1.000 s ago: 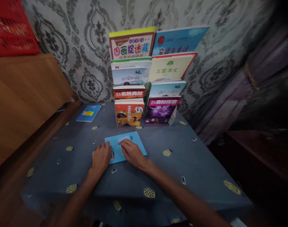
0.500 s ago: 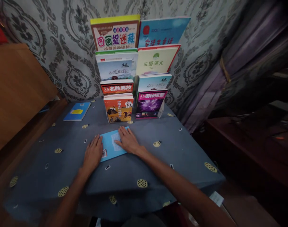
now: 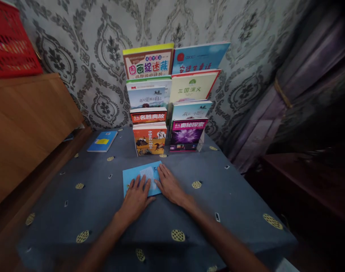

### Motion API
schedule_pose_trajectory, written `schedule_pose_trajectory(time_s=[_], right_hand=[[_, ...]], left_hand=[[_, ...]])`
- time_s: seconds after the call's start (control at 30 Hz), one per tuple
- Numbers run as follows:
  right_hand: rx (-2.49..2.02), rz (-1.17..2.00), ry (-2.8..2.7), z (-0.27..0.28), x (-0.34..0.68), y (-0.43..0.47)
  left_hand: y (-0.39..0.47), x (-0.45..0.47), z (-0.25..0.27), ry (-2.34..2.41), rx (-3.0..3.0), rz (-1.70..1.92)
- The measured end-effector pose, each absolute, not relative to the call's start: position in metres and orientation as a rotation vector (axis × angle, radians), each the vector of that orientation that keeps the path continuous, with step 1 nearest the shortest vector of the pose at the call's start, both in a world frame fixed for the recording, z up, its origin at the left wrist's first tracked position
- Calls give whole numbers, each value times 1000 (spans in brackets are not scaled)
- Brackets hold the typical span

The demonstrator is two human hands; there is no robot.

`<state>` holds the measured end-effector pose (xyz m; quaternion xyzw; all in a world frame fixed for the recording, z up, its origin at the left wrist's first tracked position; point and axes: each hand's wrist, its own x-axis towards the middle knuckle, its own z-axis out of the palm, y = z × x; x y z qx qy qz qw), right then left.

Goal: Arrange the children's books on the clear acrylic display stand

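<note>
A light blue book point(image 3: 132, 172) lies flat on the table near its middle, with a white text panel on its cover. My left hand point(image 3: 136, 198) rests over the book's lower left part, fingers spread and pointing away from me. At the book's right edge lies my right hand point(image 3: 170, 183), its fingers stretched out and the fingertips on the cover. Neither hand grips the book. Behind it, an orange book point(image 3: 150, 139) and a purple book point(image 3: 187, 134) stand at the front of two columns of upright books.
Another blue book point(image 3: 102, 141) with a yellow patch lies at the table's back left. A patterned dark cloth covers the table point(image 3: 104, 211). On the left, a red basket point(image 3: 15, 45) sits atop a wooden cabinet point(image 3: 33, 124). A tied curtain point(image 3: 263, 117) hangs at the right.
My left hand has moved from the book's left edge onto its cover. The right hand stays at the right side. The camera view has tilted up and shifted left.
</note>
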<state>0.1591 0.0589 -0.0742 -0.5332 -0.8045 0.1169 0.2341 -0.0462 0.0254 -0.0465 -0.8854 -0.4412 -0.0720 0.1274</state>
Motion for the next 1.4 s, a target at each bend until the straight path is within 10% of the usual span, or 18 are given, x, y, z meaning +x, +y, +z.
schedule_pose_trajectory(time_s=[0.73,1.4], right_hand=[[-1156,871,-1651,-40,184,42],[-722,1644,-972,-28,181,39]], left_hand=[[31,-48,6,-1305,-2822,37],[38,-55,31,-2559,-2546,-2433]])
